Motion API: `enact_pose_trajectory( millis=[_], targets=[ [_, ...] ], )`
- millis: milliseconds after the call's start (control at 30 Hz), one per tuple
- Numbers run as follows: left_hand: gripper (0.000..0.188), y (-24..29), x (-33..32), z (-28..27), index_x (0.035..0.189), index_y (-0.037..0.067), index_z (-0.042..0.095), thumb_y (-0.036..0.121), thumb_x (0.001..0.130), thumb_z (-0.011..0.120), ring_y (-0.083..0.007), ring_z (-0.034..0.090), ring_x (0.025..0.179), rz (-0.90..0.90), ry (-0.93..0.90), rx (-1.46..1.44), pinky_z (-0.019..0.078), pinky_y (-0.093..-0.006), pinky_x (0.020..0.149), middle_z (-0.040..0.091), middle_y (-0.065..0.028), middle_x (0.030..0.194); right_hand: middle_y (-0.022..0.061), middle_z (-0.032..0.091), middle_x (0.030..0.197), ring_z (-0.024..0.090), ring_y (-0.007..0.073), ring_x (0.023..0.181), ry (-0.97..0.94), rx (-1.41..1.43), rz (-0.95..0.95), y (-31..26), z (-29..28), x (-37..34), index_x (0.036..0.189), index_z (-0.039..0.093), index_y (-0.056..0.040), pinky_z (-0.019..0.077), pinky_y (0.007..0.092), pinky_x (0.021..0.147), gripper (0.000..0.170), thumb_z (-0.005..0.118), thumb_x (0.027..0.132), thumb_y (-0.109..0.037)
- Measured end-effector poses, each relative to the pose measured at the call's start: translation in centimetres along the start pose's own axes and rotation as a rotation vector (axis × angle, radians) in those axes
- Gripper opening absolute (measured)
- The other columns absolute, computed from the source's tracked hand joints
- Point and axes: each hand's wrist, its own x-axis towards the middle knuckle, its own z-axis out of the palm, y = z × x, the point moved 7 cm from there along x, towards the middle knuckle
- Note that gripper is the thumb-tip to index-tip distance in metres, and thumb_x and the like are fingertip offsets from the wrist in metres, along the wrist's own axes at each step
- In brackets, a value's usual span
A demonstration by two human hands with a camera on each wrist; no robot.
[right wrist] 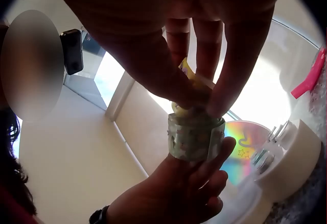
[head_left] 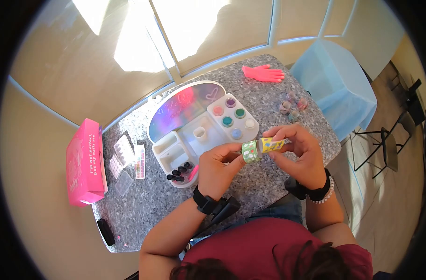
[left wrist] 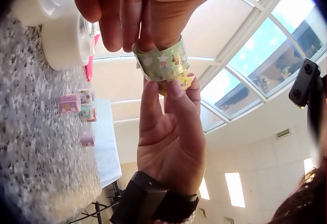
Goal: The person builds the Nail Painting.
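My left hand (head_left: 216, 169) holds a small green roll (head_left: 251, 152) of see-through film printed with white stars and little figures, its fingertips inside the curve in the left wrist view. Thumb and fingers of my right hand (head_left: 302, 150) pinch a yellow printed piece (head_left: 272, 144) right beside the green roll. In the right wrist view the yellow piece (right wrist: 185, 69) sticks up between the right fingers, just above the green roll (right wrist: 190, 138). Both hands are raised over the front of the table, before a white nail-kit tray (head_left: 190, 125).
Several small patterned rolls (head_left: 286, 107) stand at the right, near a pink glove (head_left: 263, 73). Black-capped bottles (head_left: 178, 172) lie in the tray, beside coloured pots (head_left: 227, 121). A pink box (head_left: 86, 163), clear cases (head_left: 124, 150) and a sticker sheet (head_left: 139, 162) are at the left.
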Motion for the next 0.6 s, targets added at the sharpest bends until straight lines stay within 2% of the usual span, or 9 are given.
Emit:
enact_pose_trajectory(
  millis=[67,167,300,367,500,600],
  targets=[
    [0.025,0.1,-0.1,0.0,0.127,-0.002,0.078,0.003,0.102,0.078,-0.0095,0.077,0.094,-0.012,-0.029,0.010,0.0587,-0.0237,0.078,0.084,-0.0084,0.108,0.0131,0.072,0.133,0.072,0.0202,0.125,-0.019,0.079,-0.020,0.1,1.1,-0.1,0.119,0.069,-0.0035,0.0640,0.0327,0.100,0.028,0.074,0.095,0.010],
    [0.025,0.3,0.0,-0.2,0.127,-0.002,0.079,0.002,0.102,0.078,-0.0097,0.077,0.094,-0.033,-0.017,0.038,0.0592,-0.0241,0.078,0.084,-0.0083,0.108,0.0132,0.071,0.134,0.072,0.0213,0.126,-0.034,0.004,-0.055,-0.1,1.4,-0.3,0.121,0.071,-0.0021,0.0644,0.0337,0.103,0.028,0.071,0.097,0.012],
    [0.025,0.1,0.1,-0.1,0.126,-0.002,0.079,0.002,0.102,0.078,-0.0108,0.078,0.095,-0.019,-0.022,0.018,0.0602,-0.0249,0.080,0.084,-0.0081,0.108,0.0135,0.071,0.134,0.072,0.0216,0.125,-0.045,0.053,-0.023,0.3,1.2,-0.3,0.123,0.073,-0.0014,0.0654,0.0340,0.102,0.030,0.073,0.096,0.012],
    [0.024,0.3,0.1,0.1,0.126,-0.002,0.079,0.004,0.102,0.079,-0.0121,0.079,0.097,-0.019,-0.033,0.032,0.0611,-0.0257,0.081,0.084,-0.0079,0.108,0.0142,0.069,0.137,0.072,0.0215,0.125,0.007,0.088,0.100,1.3,0.9,-0.5,0.123,0.074,-0.0008,0.0663,0.0346,0.101,0.031,0.075,0.095,0.011],
    [0.025,0.6,0.0,0.1,0.127,-0.002,0.079,0.004,0.103,0.079,-0.0131,0.079,0.097,-0.019,-0.039,0.069,0.0618,-0.0262,0.082,0.084,-0.0080,0.109,0.0128,0.070,0.133,0.073,0.0196,0.122,-0.032,0.033,0.030,1.2,1.1,-0.4,0.121,0.075,-0.0006,0.0671,0.0336,0.098,0.028,0.079,0.094,0.009],
    [0.027,0.4,-0.1,0.3,0.130,-0.002,0.077,0.005,0.104,0.078,-0.0132,0.079,0.100,-0.020,-0.060,0.064,0.0621,-0.0268,0.086,0.083,-0.0087,0.113,0.0111,0.071,0.126,0.074,0.0182,0.117,0.023,-0.023,0.005,1.0,1.2,-0.4,0.120,0.076,-0.0007,0.0675,0.0319,0.094,0.028,0.082,0.093,0.007]
  ],
)
